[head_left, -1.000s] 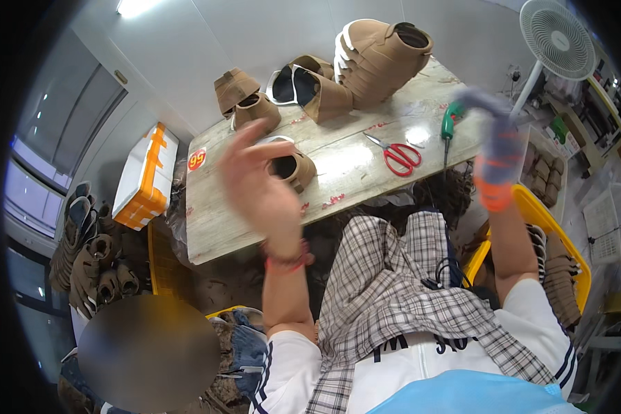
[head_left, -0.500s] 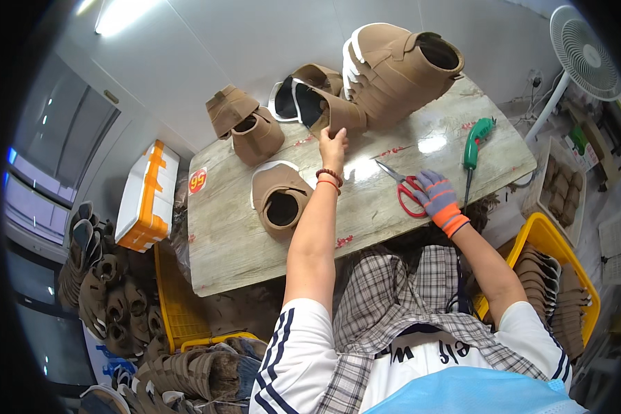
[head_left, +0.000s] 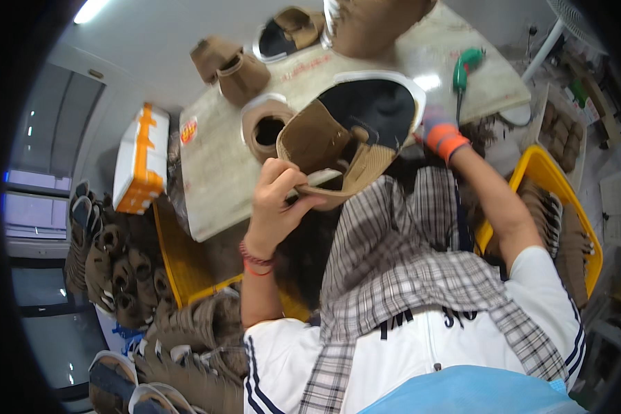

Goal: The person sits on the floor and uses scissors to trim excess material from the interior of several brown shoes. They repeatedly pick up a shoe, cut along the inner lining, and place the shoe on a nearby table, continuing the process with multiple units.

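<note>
My left hand (head_left: 283,196) pinches the opening edge of a brown shoe upper (head_left: 314,138). The upper is tilted, showing its black lining and white rim, above the table's front edge. At the rim's right end is my right hand (head_left: 438,131) in a grey and orange glove. Its fingers are blurred and partly hidden, so their grip does not show. Behind the held piece, another brown upper (head_left: 269,131) lies on the table (head_left: 207,172). The red-handled scissors seen earlier are mostly hidden now.
Farther back are a stack of uppers (head_left: 376,27), a dark-lined upper (head_left: 293,31) and two brown ones (head_left: 245,76). A green hand tool (head_left: 468,69) lies at the right. Yellow crates (head_left: 590,241) flank the table, and a white foam box (head_left: 141,159) stands left. Uppers are heaped lower left.
My left hand has lifted an upper from beside the stack and brought it toward me, turning its lining up. My view has shifted, with the table now higher in it.
</note>
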A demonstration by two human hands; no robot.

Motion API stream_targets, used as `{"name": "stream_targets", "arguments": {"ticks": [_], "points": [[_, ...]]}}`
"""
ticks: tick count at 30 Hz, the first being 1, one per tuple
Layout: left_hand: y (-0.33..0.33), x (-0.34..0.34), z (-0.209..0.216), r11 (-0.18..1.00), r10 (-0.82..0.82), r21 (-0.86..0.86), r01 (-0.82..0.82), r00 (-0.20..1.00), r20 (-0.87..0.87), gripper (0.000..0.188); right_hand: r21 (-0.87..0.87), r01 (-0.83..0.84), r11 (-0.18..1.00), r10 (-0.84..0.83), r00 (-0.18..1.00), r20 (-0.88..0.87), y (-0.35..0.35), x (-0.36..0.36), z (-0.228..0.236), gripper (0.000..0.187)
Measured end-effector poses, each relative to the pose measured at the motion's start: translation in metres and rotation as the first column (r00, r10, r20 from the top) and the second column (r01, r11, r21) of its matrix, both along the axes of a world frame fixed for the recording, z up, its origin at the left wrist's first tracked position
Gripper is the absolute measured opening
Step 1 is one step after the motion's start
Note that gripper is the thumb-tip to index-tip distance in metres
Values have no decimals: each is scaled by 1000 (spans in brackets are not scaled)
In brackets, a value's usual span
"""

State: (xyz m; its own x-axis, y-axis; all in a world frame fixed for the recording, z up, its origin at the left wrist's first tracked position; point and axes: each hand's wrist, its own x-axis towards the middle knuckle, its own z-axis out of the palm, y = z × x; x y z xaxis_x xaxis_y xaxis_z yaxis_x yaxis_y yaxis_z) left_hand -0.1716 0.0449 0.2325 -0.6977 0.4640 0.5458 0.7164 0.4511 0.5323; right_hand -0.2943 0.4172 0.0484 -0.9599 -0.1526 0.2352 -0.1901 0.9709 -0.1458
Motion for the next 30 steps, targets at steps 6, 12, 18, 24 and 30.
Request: {"name": "stream_targets", "arguments": {"ticks": [6, 12, 18, 24, 30], "points": [[-38, 84, -47, 950, -200, -112, 292, 844, 498, 36, -94, 223, 970, -201, 958, 207, 9, 66, 16, 44], [-54, 117, -103, 908, -260, 419, -22, 755, 602, 51, -607, 140, 782, 168, 890, 423, -41, 160, 44, 38], [-47, 174, -215, 460, -240, 560, -689, 511, 826, 43, -224, -512, 829, 558, 780, 281, -54, 184, 36, 36], [7, 144, -226, 338, -270, 573, -747, 506, 819, 39, -221, -619, 754, 654, 737, 171, -67, 176, 32, 35], [9, 140, -228, 512, -163, 580, -634, 591, 790, 42, -21, -616, 787, 607, 769, 201, -77, 175, 15, 33]]}}
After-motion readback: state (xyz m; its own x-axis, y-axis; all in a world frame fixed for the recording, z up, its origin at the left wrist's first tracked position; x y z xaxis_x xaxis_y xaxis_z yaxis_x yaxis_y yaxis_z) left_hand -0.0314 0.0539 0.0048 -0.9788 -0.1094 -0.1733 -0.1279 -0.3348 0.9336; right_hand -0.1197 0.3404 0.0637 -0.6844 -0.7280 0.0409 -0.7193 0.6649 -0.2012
